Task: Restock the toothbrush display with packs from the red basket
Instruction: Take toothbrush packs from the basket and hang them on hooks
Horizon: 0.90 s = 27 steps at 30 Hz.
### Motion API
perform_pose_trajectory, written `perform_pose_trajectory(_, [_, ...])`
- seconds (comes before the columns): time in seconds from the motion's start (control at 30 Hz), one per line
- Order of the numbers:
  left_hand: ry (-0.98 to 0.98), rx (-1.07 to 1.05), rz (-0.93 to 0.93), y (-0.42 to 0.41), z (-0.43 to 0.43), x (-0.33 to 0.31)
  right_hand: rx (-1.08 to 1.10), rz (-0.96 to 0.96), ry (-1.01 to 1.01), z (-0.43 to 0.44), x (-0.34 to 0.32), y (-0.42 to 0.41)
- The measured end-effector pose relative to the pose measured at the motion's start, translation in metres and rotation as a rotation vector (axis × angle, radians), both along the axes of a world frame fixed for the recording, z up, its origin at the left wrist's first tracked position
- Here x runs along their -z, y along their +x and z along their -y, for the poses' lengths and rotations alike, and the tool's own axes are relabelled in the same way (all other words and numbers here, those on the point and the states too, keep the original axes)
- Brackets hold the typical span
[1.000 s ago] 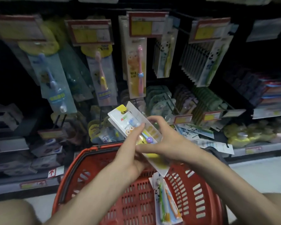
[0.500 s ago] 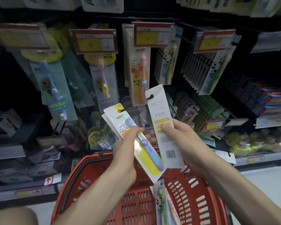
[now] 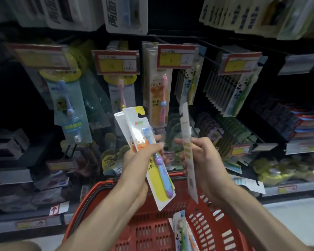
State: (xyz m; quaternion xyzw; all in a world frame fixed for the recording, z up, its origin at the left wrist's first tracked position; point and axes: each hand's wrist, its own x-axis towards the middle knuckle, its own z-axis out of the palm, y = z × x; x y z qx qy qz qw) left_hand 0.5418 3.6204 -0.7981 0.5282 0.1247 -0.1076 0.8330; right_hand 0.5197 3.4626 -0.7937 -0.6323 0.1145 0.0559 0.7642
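Observation:
My left hand [image 3: 143,158] grips a small stack of toothbrush packs [image 3: 134,124], the front one showing a blue and purple brush on a white and yellow card. My right hand [image 3: 199,158] holds a single pack [image 3: 186,127] upright and turned nearly edge-on, its printed back toward me. Both hands are above the red basket [image 3: 216,211], which holds more panda-printed packs [image 3: 181,230] at its right side. The toothbrush display [image 3: 161,91] hangs on pegs straight ahead, with a pink-brush pack of the same orange design under a red and yellow price tag.
Neighbouring pegs carry blue and pink children's brushes [image 3: 69,109] at left and rows of panda packs [image 3: 230,91] at right. More packs hang from the shelf above [image 3: 125,15]. Lower shelves hold boxes and loose packs. The pale floor [image 3: 297,214] shows at lower right.
My right hand pulled one pack off the stack and lifted it to the right, turning it edge-on. My left hand raised the remaining packs. The view tilted upward toward the pegs.

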Motion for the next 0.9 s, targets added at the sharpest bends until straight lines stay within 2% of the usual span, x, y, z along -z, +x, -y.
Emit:
perform_pose_trajectory(0.1, [0.004, -0.013, 0.018, -0.002, 0.000, -0.006, -0.034, 0.036, -0.010, -0.006, -0.002, 0.001])
perform_pose_trajectory(0.23, [0.021, -0.009, 0.075, -0.008, -0.002, -0.012, -0.020, 0.065, -0.177, -0.008, 0.006, 0.003])
perform_pose_trajectory(0.37, [0.037, -0.034, 0.086, -0.011, -0.005, -0.017, 0.045, 0.131, -0.128, -0.010, 0.005, 0.000])
perform_pose_trajectory(0.5, [-0.003, -0.014, 0.074, -0.011, -0.010, -0.021, 0.070, 0.217, -0.184, -0.010, 0.001, 0.002])
perform_pose_trajectory(0.67, [0.100, -0.093, 0.131, -0.003, -0.019, -0.027, 0.075, 0.295, -0.170, -0.017, -0.011, 0.014])
perform_pose_trajectory(0.8, [0.207, -0.095, 0.235, 0.001, -0.021, -0.031, 0.084, 0.413, -0.282, -0.022, -0.024, 0.033])
perform_pose_trajectory(0.9, [0.217, -0.105, 0.287, 0.000, -0.025, -0.038, 0.117, 0.452, -0.326, -0.029, -0.030, 0.048])
